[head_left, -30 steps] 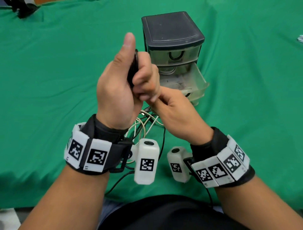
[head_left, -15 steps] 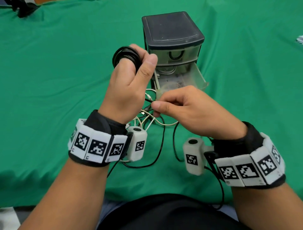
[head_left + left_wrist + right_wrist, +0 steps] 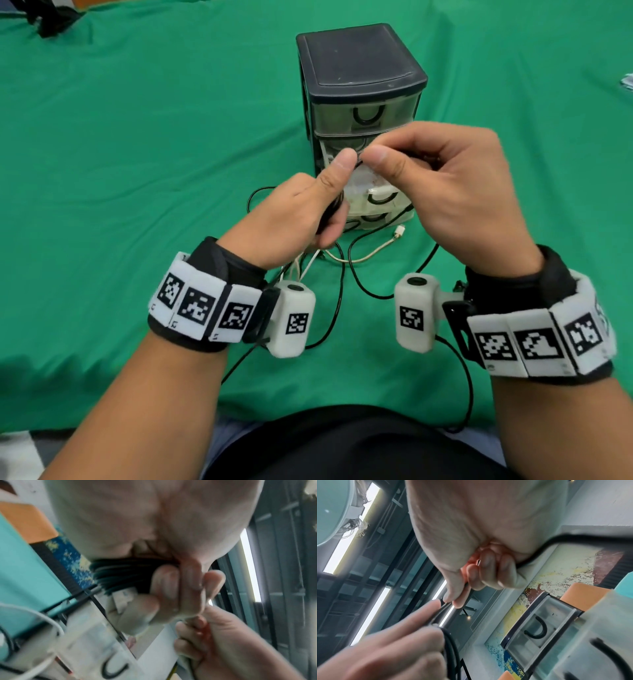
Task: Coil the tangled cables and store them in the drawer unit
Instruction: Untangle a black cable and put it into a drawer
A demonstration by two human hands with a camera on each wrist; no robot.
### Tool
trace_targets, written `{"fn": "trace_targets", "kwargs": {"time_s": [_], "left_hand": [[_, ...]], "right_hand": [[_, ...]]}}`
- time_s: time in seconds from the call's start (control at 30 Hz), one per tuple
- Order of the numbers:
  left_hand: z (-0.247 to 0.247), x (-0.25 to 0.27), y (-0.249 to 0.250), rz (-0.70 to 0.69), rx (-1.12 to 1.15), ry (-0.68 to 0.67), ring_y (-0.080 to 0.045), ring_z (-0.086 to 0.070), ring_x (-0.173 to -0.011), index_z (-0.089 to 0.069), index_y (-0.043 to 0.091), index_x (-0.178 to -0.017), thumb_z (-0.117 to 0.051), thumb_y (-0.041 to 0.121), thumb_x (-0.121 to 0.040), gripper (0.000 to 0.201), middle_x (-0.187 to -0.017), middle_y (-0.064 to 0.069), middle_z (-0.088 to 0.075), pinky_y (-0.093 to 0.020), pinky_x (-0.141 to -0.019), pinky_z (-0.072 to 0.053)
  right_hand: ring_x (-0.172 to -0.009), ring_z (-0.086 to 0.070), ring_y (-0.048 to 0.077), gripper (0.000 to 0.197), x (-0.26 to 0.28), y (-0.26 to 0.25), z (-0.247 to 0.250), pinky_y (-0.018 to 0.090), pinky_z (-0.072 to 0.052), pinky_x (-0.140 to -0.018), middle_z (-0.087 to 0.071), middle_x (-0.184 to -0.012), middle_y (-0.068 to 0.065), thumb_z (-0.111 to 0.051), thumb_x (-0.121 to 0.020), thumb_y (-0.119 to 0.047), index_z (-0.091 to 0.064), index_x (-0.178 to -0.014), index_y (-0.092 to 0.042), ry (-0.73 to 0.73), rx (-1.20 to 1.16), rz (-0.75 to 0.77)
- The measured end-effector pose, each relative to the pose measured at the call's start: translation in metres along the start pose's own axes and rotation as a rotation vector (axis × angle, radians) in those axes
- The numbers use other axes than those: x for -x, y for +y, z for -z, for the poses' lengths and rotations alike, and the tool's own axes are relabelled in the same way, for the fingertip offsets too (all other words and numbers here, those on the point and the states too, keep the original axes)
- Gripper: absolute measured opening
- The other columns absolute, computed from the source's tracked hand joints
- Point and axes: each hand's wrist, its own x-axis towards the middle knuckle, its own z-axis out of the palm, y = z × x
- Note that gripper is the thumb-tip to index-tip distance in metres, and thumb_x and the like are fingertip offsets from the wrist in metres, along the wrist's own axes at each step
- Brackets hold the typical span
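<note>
My left hand grips a coil of black cable in its curled fingers, thumb up. My right hand pinches the free run of that black cable between thumb and forefinger, right at the left thumb tip. Both hands are raised in front of the dark drawer unit. Its middle drawer is pulled out behind my hands, and the top one is closed. The rest of the black cable trails loose on the cloth, tangled with a white cable.
A green cloth covers the table, with open room on the left and right of the unit. A dark object lies at the far left corner. The wrist camera leads hang near my lap.
My left hand has come down with the coil from its raised position. My right hand has risen from the tangle and now meets the left thumb in front of the drawers.
</note>
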Motion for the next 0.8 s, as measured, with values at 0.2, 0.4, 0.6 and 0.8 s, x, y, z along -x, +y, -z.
{"fn": "trace_targets", "kwargs": {"time_s": [0.2,0.4,0.6,0.8], "left_hand": [[-0.007,0.002,0.009,-0.121,0.502,-0.126,-0.025,-0.029,-0.036,-0.04,0.017,-0.038,-0.032,0.04,-0.098,0.065,-0.035,-0.003,-0.034,-0.031,-0.049,-0.028],[-0.003,0.001,0.025,-0.272,0.924,-0.173,-0.014,-0.02,-0.034,-0.026,0.019,-0.043,-0.01,0.032,-0.1,0.061,-0.035,0.005,-0.026,-0.03,-0.042,-0.023],[0.004,0.003,0.033,-0.436,1.035,0.069,-0.015,-0.025,-0.041,-0.032,0.017,-0.054,-0.011,0.031,-0.103,0.055,-0.045,0.002,-0.025,-0.031,-0.05,-0.03],[0.02,0.001,0.029,-0.497,0.778,0.44,-0.018,-0.033,-0.056,-0.04,0.015,-0.071,-0.022,0.022,-0.104,0.038,-0.059,0.002,-0.035,-0.034,-0.061,-0.032]], "right_hand": [[-0.066,-0.049,0.016,0.014,-0.004,0.004,-0.01,0.041,-0.041,-0.059,-0.066,-0.073,0.023,-0.069,-0.091,-0.027,-0.075,-0.082,-0.018,-0.012,-0.028,-0.068],[-0.063,-0.034,0.011,0.051,-0.002,0.002,-0.033,0.035,-0.033,-0.056,-0.039,-0.061,0.015,-0.054,-0.1,-0.032,-0.056,-0.068,0.007,-0.064,-0.042,-0.111],[-0.057,-0.037,0.002,0.039,0.002,0.009,-0.043,0.033,-0.033,-0.052,-0.049,-0.057,0.008,-0.05,-0.1,-0.035,-0.067,-0.078,-0.008,-0.19,0.037,-0.163],[-0.045,-0.033,0.007,0.032,0.012,-0.002,-0.041,0.018,-0.024,-0.046,-0.034,-0.048,-0.008,-0.053,-0.1,-0.038,-0.074,-0.084,-0.02,-0.41,0.129,-0.224]]}}
